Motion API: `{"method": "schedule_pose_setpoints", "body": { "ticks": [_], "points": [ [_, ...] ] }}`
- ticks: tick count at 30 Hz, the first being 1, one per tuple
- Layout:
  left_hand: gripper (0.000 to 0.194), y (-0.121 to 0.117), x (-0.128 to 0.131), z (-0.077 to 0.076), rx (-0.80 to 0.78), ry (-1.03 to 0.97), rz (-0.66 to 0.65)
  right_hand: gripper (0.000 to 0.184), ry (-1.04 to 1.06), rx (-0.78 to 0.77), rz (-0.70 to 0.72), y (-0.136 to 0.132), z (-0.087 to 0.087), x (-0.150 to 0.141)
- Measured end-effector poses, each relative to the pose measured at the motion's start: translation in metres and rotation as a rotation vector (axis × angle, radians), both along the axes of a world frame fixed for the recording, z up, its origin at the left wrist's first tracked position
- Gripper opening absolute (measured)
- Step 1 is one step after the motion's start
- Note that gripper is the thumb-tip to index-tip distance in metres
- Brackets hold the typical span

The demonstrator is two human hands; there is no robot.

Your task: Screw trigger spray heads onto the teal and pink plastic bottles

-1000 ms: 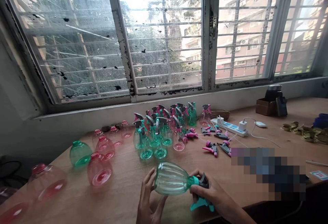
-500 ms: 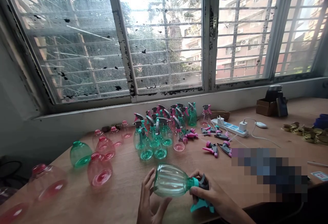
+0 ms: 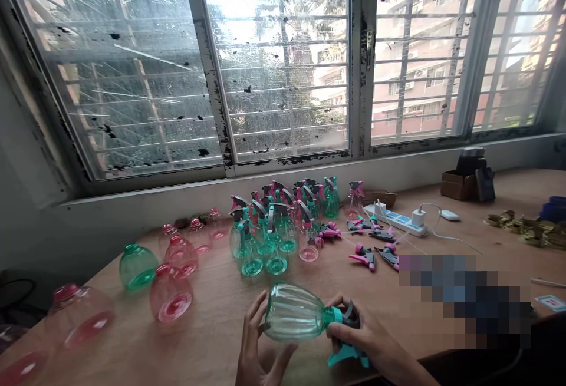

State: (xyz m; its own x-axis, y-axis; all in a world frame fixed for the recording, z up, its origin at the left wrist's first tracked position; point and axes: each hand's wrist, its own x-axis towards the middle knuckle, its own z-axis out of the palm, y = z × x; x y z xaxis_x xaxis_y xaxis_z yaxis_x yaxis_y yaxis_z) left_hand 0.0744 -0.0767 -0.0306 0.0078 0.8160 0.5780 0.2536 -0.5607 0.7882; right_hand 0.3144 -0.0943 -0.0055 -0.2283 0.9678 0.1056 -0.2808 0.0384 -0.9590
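A clear green ribbed spray bottle (image 3: 294,312) lies on its side just above the wooden table (image 3: 212,339), held between both hands. My left hand (image 3: 259,347) cups its round base, fingers curled around it. My right hand (image 3: 367,339) grips the neck and the teal-and-black trigger sprayer head (image 3: 347,333) fitted there. A cluster of assembled green and pink spray bottles (image 3: 276,227) stands further back near the window.
Capless pink bottles (image 3: 170,294) and a green one (image 3: 137,267) sit on the left. Loose pink and black trigger heads (image 3: 374,250) lie at centre right beside a white power strip (image 3: 398,219). A brown box (image 3: 462,182) and gold caps (image 3: 524,227) are at the right.
The bottle has turned slightly in my hands and its base has tipped a little upward; my left fingers have shifted on the base. Nothing else moved.
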Motion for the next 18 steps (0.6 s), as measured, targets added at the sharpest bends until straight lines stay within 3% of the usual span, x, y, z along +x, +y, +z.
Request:
{"method": "schedule_pose_setpoints", "body": {
  "ticks": [11, 18],
  "points": [
    [0.050, 0.0014, 0.0000, 0.0004, -0.019, 0.000, 0.002, 0.039, 0.032, -0.019, -0.010, 0.0026, -0.0040, -0.0008],
    [0.051, -0.0012, 0.0038, 0.0026, 0.050, 0.029, 0.023, 0.041, 0.042, -0.011, -0.015, 0.0014, -0.0032, -0.0019]
  ]
}}
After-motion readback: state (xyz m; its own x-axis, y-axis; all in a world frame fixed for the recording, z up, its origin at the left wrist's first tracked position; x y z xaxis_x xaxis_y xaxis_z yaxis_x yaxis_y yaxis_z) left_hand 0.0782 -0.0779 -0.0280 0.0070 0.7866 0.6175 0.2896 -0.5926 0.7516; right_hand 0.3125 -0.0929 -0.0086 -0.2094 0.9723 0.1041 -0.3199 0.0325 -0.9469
